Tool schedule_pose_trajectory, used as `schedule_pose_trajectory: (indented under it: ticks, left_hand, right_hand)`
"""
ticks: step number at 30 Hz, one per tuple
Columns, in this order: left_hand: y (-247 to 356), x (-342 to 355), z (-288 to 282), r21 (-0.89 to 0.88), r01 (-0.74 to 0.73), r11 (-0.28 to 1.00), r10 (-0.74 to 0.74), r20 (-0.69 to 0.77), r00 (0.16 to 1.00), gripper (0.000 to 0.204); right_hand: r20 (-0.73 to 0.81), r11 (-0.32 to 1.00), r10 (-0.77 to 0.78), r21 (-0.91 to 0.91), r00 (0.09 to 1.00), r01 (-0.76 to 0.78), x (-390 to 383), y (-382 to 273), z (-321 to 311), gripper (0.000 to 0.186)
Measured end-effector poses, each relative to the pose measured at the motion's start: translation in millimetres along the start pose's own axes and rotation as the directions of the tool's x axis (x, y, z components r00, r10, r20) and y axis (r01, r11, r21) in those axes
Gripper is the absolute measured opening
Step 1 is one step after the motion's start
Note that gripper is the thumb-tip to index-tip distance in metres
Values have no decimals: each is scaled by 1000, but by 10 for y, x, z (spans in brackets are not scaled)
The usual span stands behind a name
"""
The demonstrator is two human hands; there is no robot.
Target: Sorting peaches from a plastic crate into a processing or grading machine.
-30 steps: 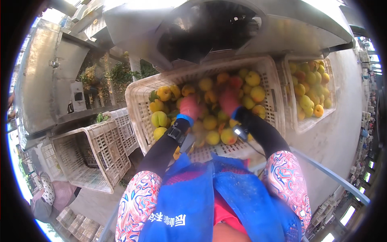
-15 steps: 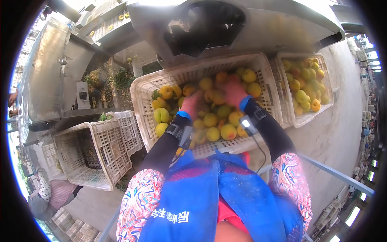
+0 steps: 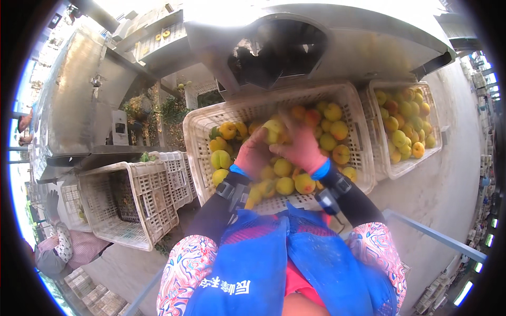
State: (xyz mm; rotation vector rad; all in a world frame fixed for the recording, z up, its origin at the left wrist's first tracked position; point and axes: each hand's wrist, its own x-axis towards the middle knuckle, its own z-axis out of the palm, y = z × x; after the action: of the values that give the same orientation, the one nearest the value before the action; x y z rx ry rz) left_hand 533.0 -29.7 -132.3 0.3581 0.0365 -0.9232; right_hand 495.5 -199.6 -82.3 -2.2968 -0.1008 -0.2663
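**Hands deep in a crate of peaches**

Left hand point(image 3: 254, 154) and right hand point(image 3: 301, 147), both in pink gloves, close together around a yellow peach point(image 3: 273, 131), lifted just above the fruit filling the white plastic crate point(image 3: 203, 134). A second full crate point(image 3: 408, 166) sits just right.

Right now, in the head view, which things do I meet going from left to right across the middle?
Empty white crate → left hand → right hand → far crate of yellow fruit.
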Motion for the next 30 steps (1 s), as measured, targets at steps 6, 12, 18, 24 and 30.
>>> schedule_pose_trajectory:
  ticks: [6,12,18,24,30]
  left_hand:
    - [255,66,298,-31,-37,999,39,77,996,49]
    - [449,37,482,312,-289,905,190,310,931,51]
    - [304,-23,-189,505,11,863,119,-225,967,31]
    - [193,113,-883,704,241,668,281,-538,795,36]
    - [-115,576,-1320,546,340,-766,313,-146,938,41]
  right_hand:
    - [-287,999,-4,42,958,17,83,-373,11,81]
    - [-454,998,1,54,891,27,537,-700,-157,66]
    - [-580,922,-222,-386,784,-24,1194,-341,109,63]
    - [-536,989,-127,-3,835,149,1484,-241,-154,39]
    - [129,676,-303,-669,944,309,41,1341,295,27]
